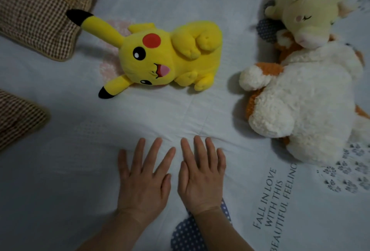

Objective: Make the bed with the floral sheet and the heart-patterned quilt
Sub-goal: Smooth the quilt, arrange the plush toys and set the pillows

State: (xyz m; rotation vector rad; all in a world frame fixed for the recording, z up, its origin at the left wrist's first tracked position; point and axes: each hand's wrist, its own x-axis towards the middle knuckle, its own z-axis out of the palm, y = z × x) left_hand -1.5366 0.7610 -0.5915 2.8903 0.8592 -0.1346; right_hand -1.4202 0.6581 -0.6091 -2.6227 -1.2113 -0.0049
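Quilt (180,114) lies spread over the bed and fills the view. The yellow plush (166,58) sits on it, covering part of a pink heart. The floral sheet is not visible, presumably under the quilt.

Hands: left hand (143,180) and right hand (201,178) are both palm-down on the quilt, on the near side of the plush, side by side and almost touching. The fingers are straight, slightly spread, and point toward the plush. Neither hand pinches or grips anything. The right wrist covers part of a blue dotted heart (186,234).

Step, as judged: smoothing the quilt top. A faint crease (200,124) runs between the fingertips and the plush.

How to do it well:
- Keep the palms flat and the pressure light. Slide them outward from the centre, one hand to each side of the plush, so slack moves toward the edges instead of bunching.
- Do not curl the fingers, since curled fingers would drag up a new ridge.
- Stop short of the plush, or lift it first. A push under it would probably trap a fold.
- The same applies to the white plush (300,110), right of the yellow one, and to the cream plush (306,6) beyond it.
- The checked pillows (36,14), left of the yellow plush, rest on the quilt. Smooth up to them, not under them.

Progress, as judged: late, with the quilt on and only finishing touches left.
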